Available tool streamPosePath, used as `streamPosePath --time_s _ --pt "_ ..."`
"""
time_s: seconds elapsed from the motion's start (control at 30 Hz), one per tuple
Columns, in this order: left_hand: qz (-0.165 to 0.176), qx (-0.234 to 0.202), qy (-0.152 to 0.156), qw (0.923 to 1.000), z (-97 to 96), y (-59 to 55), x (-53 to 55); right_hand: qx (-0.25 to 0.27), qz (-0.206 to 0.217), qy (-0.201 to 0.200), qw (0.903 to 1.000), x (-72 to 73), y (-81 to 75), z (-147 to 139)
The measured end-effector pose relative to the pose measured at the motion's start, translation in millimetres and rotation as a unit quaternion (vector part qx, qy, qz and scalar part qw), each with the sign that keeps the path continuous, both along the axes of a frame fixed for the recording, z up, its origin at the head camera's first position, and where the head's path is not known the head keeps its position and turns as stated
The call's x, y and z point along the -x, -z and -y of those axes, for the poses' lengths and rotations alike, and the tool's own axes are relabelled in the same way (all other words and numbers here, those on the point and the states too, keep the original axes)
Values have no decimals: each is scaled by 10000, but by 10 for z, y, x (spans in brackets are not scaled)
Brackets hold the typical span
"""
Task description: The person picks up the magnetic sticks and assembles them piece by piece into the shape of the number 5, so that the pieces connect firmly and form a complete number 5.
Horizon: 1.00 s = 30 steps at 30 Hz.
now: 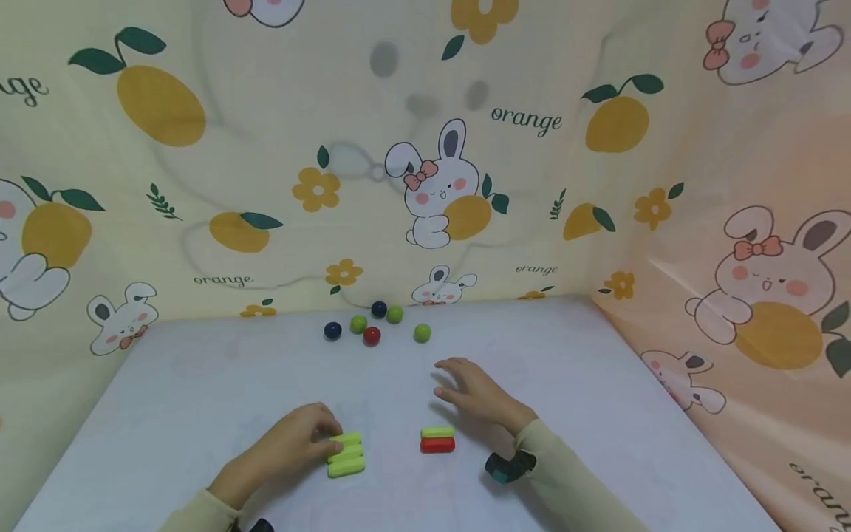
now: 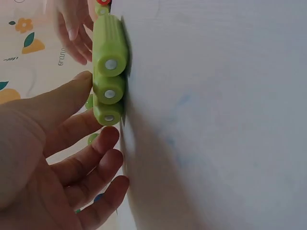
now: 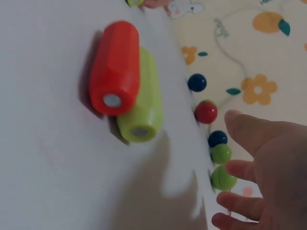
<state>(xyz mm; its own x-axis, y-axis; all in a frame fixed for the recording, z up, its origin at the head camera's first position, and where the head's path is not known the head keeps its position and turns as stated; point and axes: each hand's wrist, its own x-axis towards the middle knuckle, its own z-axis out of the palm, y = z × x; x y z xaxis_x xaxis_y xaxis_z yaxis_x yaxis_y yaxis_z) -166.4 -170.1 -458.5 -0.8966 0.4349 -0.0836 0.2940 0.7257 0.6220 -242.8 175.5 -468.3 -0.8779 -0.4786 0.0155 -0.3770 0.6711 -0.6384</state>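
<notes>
Three yellow-green magnetic rods [image 1: 346, 468] with metal ends [image 2: 111, 64] lie side by side on the table. My left hand [image 1: 287, 443] is at their left end, its thumb and index finger on the farther rods while the other fingers curve loosely beyond them. Right of this group, a red magnetic rod [image 1: 437, 445] lies against another yellow-green rod [image 1: 437, 431]. My right hand [image 1: 479, 393] hovers beyond that pair, fingers spread and slightly bent, holding nothing. In the right wrist view, the red rod [image 3: 115, 67] and its green neighbour [image 3: 144, 105] are apart from the fingers.
Along the back of the white table [image 1: 233, 369] sit several balls: a red one [image 1: 371, 336], dark blue ones [image 1: 332, 331] and green ones [image 1: 422, 332]. A patterned cloth [image 1: 372, 244] with rabbits and oranges hangs behind and at the sides.
</notes>
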Motion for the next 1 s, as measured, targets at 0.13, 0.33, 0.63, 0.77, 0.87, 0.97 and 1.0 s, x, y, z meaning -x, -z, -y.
streamPosePath --time_s 0.13,0.33,0.63,0.77,0.87,0.97,1.0 --pt "85 -75 44 9999 -22 38 1 148 161 177 9996 92 25 -6" --pt "376 -320 92 9987 -58 89 31 330 442 539 9970 184 37 19" --pt "320 -602 -108 9976 -53 118 140 474 533 894 9934 297 59 56" --pt "302 -736 -281 9964 -69 116 245 525 508 946 9928 362 56 78" --pt "391 -765 -465 9952 -107 109 334 557 501 975 9924 416 49 106" --pt "488 -769 -601 9940 -148 103 420 615 501 1063 9912 472 30 143" --pt "522 -765 -624 9937 -158 104 447 629 517 1116 9904 490 24 156"
